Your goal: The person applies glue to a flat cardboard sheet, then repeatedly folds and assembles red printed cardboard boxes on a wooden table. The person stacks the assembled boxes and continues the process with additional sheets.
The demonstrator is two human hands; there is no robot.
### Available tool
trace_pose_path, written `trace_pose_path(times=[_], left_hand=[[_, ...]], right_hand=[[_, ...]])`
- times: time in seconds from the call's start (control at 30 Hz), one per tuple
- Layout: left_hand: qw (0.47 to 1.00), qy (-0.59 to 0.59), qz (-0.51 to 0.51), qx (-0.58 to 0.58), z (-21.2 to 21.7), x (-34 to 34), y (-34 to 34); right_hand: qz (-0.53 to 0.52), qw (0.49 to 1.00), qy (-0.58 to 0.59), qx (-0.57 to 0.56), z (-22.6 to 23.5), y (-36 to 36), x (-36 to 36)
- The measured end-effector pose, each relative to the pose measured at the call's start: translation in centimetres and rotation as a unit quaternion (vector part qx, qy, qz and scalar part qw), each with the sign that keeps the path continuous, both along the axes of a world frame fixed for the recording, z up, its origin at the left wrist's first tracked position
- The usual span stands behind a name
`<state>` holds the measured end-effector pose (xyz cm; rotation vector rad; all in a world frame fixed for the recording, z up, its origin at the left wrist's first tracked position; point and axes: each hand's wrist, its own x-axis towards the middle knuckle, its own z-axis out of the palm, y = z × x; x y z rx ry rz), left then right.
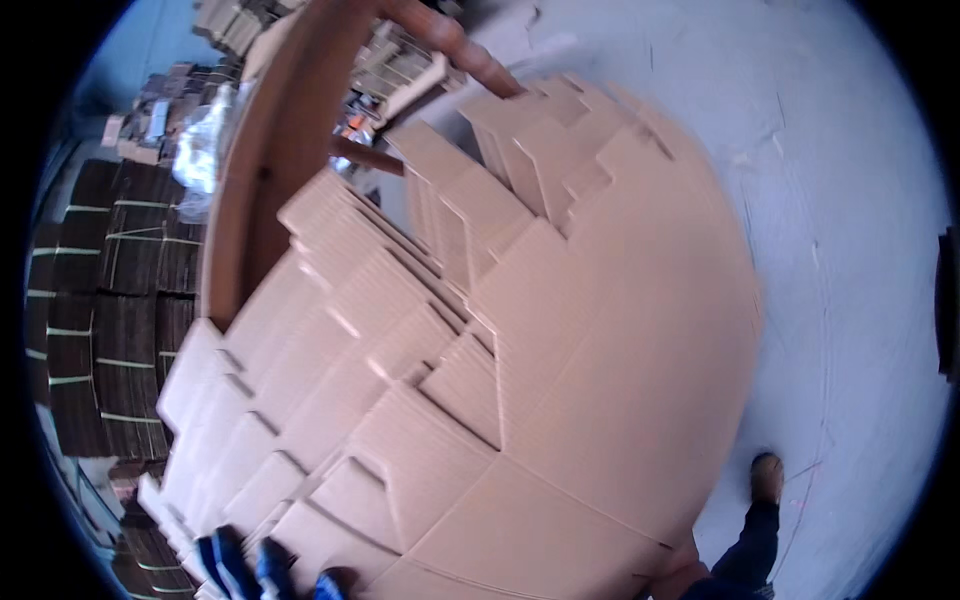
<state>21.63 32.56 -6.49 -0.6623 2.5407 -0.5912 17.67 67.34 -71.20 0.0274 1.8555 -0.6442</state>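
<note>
Die-cut cardboard sheets (610,330) lie overlapped in a large fanned pile, with notched flaps and crease lines. At the lower left, my left hand (250,570) wears a blue glove with dark fingertips. Its fingers are apart and rest on the near left edge of the sheets; the rest of the hand is cut off by the frame's lower edge. My right hand is not in view. The picture is partly blurred.
A brown wooden board (270,160) rises behind the pile, with a rounded wooden bar (450,40) at the top. Strapped bundles of dark cardboard (125,320) stand at the left, near clear plastic wrap (200,150). A shoe (767,478) stands on the grey floor (850,250).
</note>
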Motion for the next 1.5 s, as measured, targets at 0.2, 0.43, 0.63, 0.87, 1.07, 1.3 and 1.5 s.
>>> trace_pose_path(times=[0.2, 0.43, 0.63, 0.87, 1.07, 1.3, 1.5], left_hand=[[0.988, 0.062, 0.117, 0.079, 3.6, 2.2, -0.7], [0.921, 0.315, 0.171, 0.151, 4.5, 8.0, -0.4], [0.888, 0.355, 0.272, 0.105, 4.6, 13.9, 0.5], [0.862, 0.347, 0.362, 0.082, 3.0, 20.7, 3.2], [0.838, 0.384, 0.384, 0.054, 2.0, 25.0, 6.0], [0.594, 0.539, 0.584, 0.127, 2.2, 25.2, 4.6], [0.678, 0.468, 0.566, 0.037, 0.4, 26.2, 3.7]], right_hand=[[-0.193, 0.976, 0.028, -0.1, 10.8, -5.8, -15.4], [-0.168, 0.925, -0.152, -0.306, 31.7, -22.2, -21.3], [-0.191, 0.883, -0.243, -0.352, 42.2, -30.1, -21.9], [-0.22, 0.876, -0.246, -0.351, 49.7, -32.2, -22.2], [-0.187, 0.877, -0.283, -0.341, 56.5, -29.9, -21.5], [-0.148, 0.9, -0.274, -0.306, 58.2, -29.1, -19.1], [-0.066, 0.927, -0.288, -0.231, 58.7, -29.4, -18.3]])
